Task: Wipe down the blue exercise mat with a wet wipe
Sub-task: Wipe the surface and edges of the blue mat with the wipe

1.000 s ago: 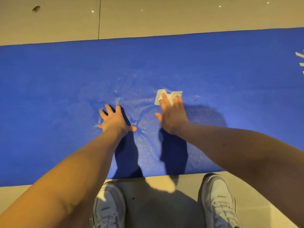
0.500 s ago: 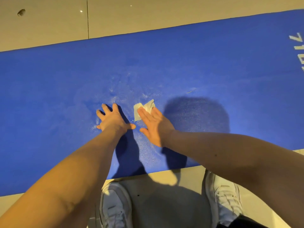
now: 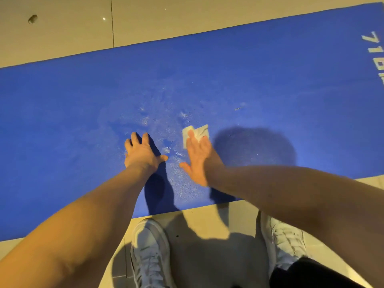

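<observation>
Across the tiled floor (image 3: 166,17) in front of me, the blue exercise mat (image 3: 270,80) lies flat, with its near edge just beyond my left shoe (image 3: 150,252) and right shoe (image 3: 284,244), both white. My left grip (image 3: 143,152) rests palm down on the mat with fingers spread and the thumb pointing toward the other hand; it holds nothing. My right grip (image 3: 197,161) is just beside it, apart from it, with fingers straight and close together and the thumb out to the left. Its fingertips press the wet wipe (image 3: 200,130) flat against the mat; the wipe is white and folded, and its far part shows beyond the fingertips. The right grip is slightly blurred. A pale, shiny patch (image 3: 162,113) covers the mat surface around and beyond both grips. A thin, short strand (image 3: 238,108) lies on the mat, to the right of the wipe and further from me. White lettering (image 3: 374,57) is printed near the right end of the mat. A small dark mark (image 3: 32,18) sits on the floor beyond the mat, at far left.
</observation>
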Action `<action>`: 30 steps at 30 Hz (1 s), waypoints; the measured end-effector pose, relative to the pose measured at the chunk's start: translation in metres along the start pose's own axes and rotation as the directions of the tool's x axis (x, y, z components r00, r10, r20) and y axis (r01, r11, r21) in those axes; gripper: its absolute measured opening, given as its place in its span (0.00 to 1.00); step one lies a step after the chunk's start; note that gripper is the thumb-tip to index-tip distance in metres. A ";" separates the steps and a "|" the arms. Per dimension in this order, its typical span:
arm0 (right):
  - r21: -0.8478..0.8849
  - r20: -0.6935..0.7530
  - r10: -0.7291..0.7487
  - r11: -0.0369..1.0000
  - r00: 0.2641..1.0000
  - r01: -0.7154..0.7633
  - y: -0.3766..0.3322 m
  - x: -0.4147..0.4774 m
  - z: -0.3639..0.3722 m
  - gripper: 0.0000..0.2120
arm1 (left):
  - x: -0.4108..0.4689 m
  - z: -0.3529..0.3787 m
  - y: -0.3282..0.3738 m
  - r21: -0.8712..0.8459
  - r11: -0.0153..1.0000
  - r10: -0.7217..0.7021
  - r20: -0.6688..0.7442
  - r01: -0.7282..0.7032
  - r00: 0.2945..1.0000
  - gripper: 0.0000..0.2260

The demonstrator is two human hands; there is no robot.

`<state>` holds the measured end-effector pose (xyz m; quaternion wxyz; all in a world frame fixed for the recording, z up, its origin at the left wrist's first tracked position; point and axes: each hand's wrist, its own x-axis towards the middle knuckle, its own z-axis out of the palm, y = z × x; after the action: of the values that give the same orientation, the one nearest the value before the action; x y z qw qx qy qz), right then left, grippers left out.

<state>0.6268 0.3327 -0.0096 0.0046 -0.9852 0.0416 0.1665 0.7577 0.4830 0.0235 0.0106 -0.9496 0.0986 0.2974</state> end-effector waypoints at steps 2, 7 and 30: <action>0.065 -0.022 -0.068 0.995 0.997 0.069 -0.024 -0.015 0.009 0.42 | -0.010 0.003 -0.011 0.050 0.999 -0.011 -0.017 0.012 1.000 0.46; 0.108 -0.062 -0.103 0.988 0.993 0.109 -0.020 -0.027 0.018 0.38 | -0.042 0.015 -0.024 0.109 0.991 -0.084 0.050 0.078 0.995 0.52; 0.115 -0.024 -0.158 0.980 0.987 0.160 -0.040 -0.062 0.035 0.36 | -0.052 0.042 -0.021 0.054 0.994 -0.096 0.036 0.094 0.995 0.59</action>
<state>0.5607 0.3786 -0.0229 0.0749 -0.9846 -0.0278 0.1557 0.6965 0.5164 0.0177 0.0515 -0.9467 0.0608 0.3122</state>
